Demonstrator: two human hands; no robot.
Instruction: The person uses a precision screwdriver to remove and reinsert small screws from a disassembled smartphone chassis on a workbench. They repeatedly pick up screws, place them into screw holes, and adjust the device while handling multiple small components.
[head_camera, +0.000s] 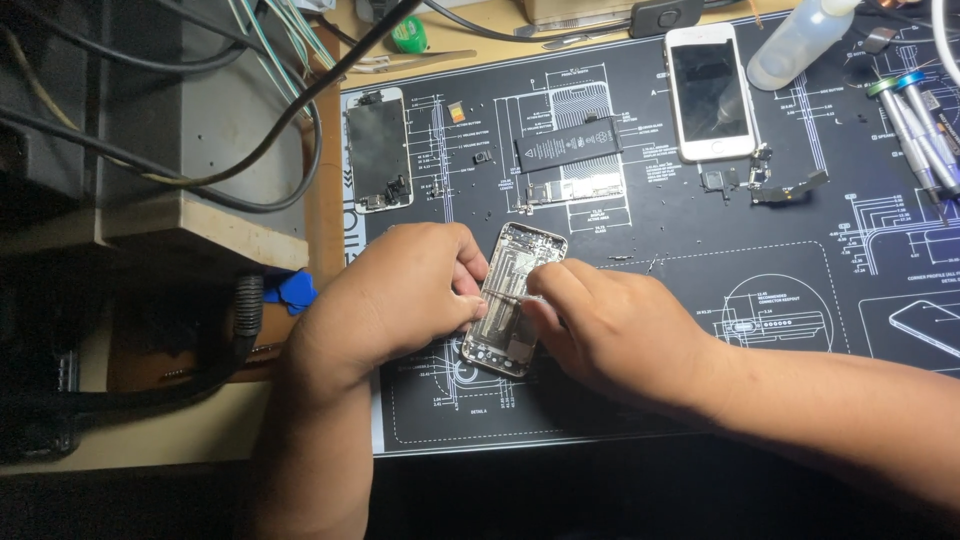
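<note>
An opened silver phone housing (518, 268) lies tilted on the black repair mat (700, 330), its inner parts showing. My left hand (400, 295) grips the housing's left side and steadies it. My right hand (600, 325) pinches thin metal tweezers (508, 296) whose tip reaches into the middle of the housing. Both hands meet over the lower half of the housing and hide part of it.
On the mat lie a black battery (568, 145), a detached screen panel (377, 150), a white phone (710, 90), small loose parts (790, 188), and screwdrivers (915, 130) at the far right. A clear bottle (795, 42) stands at the back. Cables (200, 120) hang on the left, near a blue pick (292, 290).
</note>
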